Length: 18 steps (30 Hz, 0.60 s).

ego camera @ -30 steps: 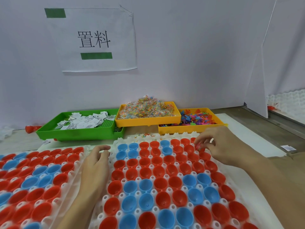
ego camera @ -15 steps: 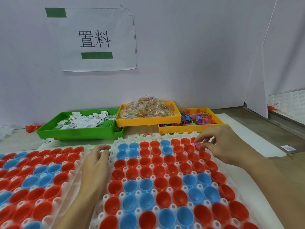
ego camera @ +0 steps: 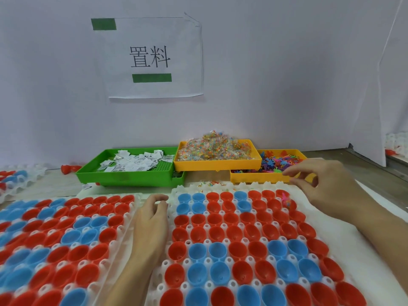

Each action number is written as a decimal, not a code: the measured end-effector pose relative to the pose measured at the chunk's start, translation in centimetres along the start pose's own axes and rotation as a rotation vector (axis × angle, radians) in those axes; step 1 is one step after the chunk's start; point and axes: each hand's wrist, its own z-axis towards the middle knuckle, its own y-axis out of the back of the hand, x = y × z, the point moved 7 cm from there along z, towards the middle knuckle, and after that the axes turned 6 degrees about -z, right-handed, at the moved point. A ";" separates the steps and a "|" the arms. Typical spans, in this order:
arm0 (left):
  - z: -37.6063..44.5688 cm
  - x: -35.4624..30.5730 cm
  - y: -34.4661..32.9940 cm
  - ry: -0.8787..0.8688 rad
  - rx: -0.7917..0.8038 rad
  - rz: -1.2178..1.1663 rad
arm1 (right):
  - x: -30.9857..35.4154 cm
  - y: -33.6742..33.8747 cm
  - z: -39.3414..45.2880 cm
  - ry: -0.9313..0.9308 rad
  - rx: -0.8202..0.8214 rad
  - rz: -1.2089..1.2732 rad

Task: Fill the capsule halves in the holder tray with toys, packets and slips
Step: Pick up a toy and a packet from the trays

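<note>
A white holder tray [ego camera: 309, 219] in front of me carries rows of red and blue capsule halves. One pink toy [ego camera: 286, 199] lies in a red half at the tray's far right corner. My right hand [ego camera: 324, 186] hovers just above that corner, fingers spread, with nothing seen in it. My left hand [ego camera: 151, 221] rests on the tray's left edge, fingers curled on the rim. Behind stand a green tray of paper slips [ego camera: 134, 163], an orange tray of clear packets [ego camera: 215, 151] and an orange tray of coloured toys [ego camera: 280, 161].
A second holder tray [ego camera: 130, 208] of capsule halves lies to the left, touching my left hand. Another sits at the far left edge [ego camera: 31, 180]. A few loose beads [ego camera: 210, 183] lie behind the main tray. White partition walls close the back and right.
My right hand let a pink toy drop into a far-right red half, then lifted and opened towards the toy tray. The camera view shifted; my left hand stayed on the tray edge.
</note>
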 end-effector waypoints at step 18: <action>0.3 0.4 0.2 -0.007 -0.027 -0.108 | 23.3 -20.8 17.6 0.187 0.416 0.069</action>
